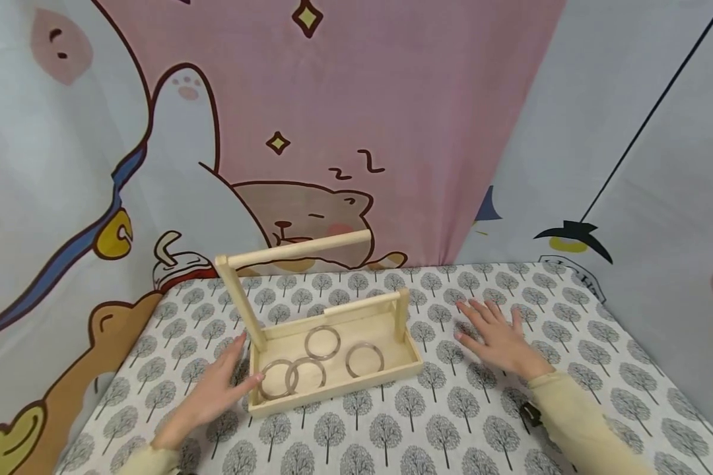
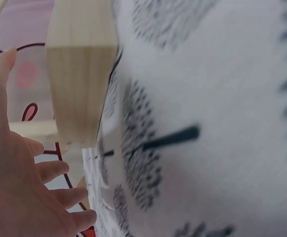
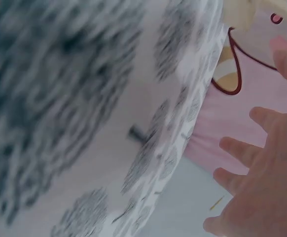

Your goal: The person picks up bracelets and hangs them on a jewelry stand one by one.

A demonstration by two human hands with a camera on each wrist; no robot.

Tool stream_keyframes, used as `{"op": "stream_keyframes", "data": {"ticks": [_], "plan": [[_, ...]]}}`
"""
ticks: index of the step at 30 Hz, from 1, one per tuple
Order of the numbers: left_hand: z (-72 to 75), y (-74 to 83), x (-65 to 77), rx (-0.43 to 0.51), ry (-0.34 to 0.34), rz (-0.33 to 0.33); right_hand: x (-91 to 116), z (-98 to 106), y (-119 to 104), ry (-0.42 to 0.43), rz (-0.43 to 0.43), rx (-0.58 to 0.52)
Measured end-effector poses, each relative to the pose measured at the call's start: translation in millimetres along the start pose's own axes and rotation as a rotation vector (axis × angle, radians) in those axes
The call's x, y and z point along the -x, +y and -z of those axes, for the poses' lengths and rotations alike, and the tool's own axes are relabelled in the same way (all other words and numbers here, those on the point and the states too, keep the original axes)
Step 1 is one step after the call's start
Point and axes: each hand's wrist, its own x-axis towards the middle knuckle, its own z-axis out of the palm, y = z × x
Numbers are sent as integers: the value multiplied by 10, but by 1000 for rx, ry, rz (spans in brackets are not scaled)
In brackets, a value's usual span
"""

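A light wooden tray (image 1: pixel 333 392) stands on the tree-print cloth, and several clear ring-shaped bands (image 1: pixel 365 360) lie on its floor. Two of the rings overlap at the left end. At the tray's left rises a tall post (image 1: pixel 241 303) carrying a long horizontal rod (image 1: pixel 300 249); at its right, a shorter post (image 1: pixel 401 315) carries a shorter rod (image 1: pixel 361 303). My left hand (image 1: pixel 210 389), fingers spread, is beside the tray's left end, thumb tip right at the rim. To the right of the tray, my right hand (image 1: pixel 499 340) has its fingers spread over the cloth, holding nothing.
White cloth (image 1: pixel 416 435) with grey tree prints covers the table. Behind it hangs a cartoon-printed curtain (image 1: pixel 392 99), reaching down to the table's back edge and along both sides. A dark wrist strap (image 1: pixel 530 414) shows at the right sleeve.
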Motion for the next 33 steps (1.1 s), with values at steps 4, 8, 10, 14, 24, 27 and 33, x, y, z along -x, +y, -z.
{"op": "stream_keyframes", "data": {"ticks": [4, 8, 10, 14, 24, 27, 33], "plan": [[-83, 33, 49, 17, -1, -18, -42, -36, -113, -4, 42, -30], [-147, 34, 71, 11, -11, -23, -103, -69, -224, 2, 91, -79], [-176, 19, 74, 30, -17, -33, -139, -89, -286, -6, 125, -131], [-218, -20, 64, 95, -20, -53, -200, -134, -408, -91, 190, -255], [-210, -77, 30, 250, -72, -121, -318, -321, -601, -204, 249, -419], [-196, -92, 20, 291, -84, -117, -337, -335, -604, -227, 228, -504], [-183, -91, 18, 237, -89, -36, -313, -353, -582, -299, 149, -660]]}}
